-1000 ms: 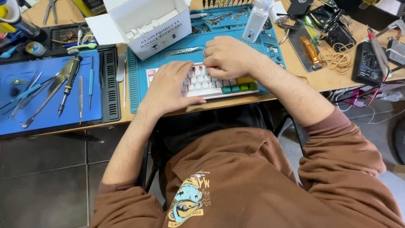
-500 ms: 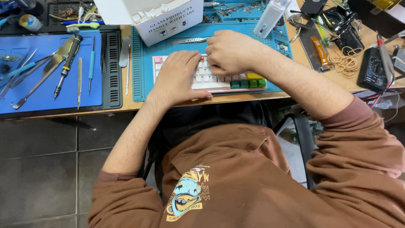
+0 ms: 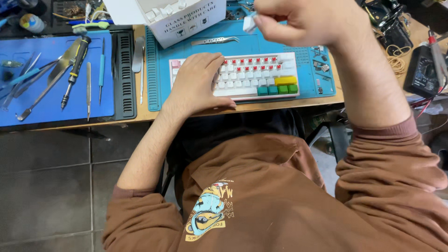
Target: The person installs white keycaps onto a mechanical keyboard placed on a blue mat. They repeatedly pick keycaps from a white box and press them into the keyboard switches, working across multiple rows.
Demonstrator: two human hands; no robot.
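A small keyboard with white keycaps, bare red switches in its top row and yellow, teal and green caps at the lower right lies on a teal work mat. My left hand rests flat on the keyboard's left end, pressing it down. My right hand is raised above the keyboard, with its fingertips pinched on a small white keycap. A white cardboard box holding several white keycaps stands just behind the keyboard.
A blue mat at the left carries screwdrivers, tweezers and spudgers. Metal tweezers lie on the teal mat behind the keyboard. A black meter, coiled wire and cables crowd the desk's right end. The desk edge runs just below the keyboard.
My right hand has lifted off the keyboard and risen toward the box, with a white keycap pinched in it. The left hand stays on the keyboard. The view has shifted slightly.
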